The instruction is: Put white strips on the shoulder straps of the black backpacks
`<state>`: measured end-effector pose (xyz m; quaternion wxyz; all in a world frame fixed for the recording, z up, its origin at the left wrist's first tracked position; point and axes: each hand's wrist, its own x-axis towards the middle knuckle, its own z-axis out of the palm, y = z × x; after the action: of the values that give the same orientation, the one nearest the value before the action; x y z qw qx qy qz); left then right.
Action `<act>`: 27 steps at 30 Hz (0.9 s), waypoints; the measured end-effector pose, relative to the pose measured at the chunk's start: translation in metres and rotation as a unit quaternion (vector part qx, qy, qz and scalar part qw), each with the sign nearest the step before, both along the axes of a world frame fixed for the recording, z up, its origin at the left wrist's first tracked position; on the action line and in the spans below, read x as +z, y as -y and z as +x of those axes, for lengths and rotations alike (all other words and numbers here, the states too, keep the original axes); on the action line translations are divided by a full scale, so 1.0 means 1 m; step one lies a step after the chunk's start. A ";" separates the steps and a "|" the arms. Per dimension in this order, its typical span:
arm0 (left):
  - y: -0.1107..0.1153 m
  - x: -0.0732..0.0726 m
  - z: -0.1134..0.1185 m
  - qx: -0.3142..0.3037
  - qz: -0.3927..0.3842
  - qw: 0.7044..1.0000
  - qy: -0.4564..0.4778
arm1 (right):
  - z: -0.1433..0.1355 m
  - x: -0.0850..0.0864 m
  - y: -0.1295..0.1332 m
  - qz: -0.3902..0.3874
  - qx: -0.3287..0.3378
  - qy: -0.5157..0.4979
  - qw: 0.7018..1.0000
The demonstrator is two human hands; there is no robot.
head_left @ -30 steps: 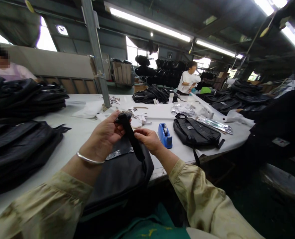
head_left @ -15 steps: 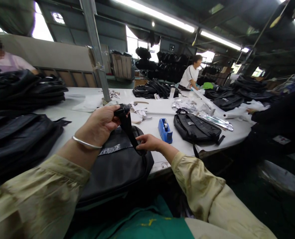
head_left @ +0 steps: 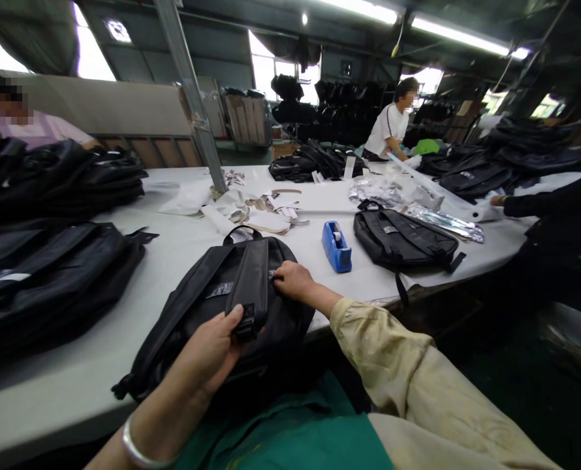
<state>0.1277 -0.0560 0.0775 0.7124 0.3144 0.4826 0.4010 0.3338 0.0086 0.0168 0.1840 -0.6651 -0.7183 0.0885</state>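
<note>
A black backpack (head_left: 192,333) lies in front of me at the table's edge, strap side up. My left hand (head_left: 217,346) is closed on the lower end of its padded shoulder strap (head_left: 252,277), thumb on top by the buckle (head_left: 246,323). My right hand (head_left: 293,281) lies against the bag just right of that strap, its fingers pinched together near a small shiny piece. What those fingers hold, if anything, I cannot make out. Shiny clear film (head_left: 220,289) shows on the bag between the two straps. A blue tape dispenser (head_left: 337,248) stands right of my right hand.
Another black backpack (head_left: 403,238) lies to the right, and piled bags (head_left: 50,281) stand at left. Paper and strap scraps (head_left: 256,212) lie behind my bag, near a metal post (head_left: 197,111). Co-workers are at far left, at the back (head_left: 388,127) and at right.
My left hand has come down toward me with the strap, which now lies along the bag. My right hand has moved from the strap's end to the bag beside it. The view has shifted slightly.
</note>
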 end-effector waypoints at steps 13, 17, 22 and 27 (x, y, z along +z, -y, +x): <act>0.015 -0.039 0.013 -0.083 -0.138 0.986 0.047 | -0.004 -0.017 -0.002 0.138 0.103 0.074 0.982; -0.021 -0.030 0.026 -0.104 -0.166 0.977 0.087 | -0.006 -0.021 -0.005 0.145 0.079 0.033 0.986; -0.041 -0.042 0.041 -0.094 -0.192 0.975 0.061 | 0.010 -0.023 0.007 0.120 0.049 -0.068 0.989; -0.037 -0.048 0.034 -0.109 -0.225 0.968 0.034 | 0.029 -0.044 0.033 0.024 -0.169 -0.238 0.956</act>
<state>0.1613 -0.0186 0.0290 0.8203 0.1828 0.4988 0.2119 0.3624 -0.0245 -0.0272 0.3776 -0.7320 -0.5328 0.1941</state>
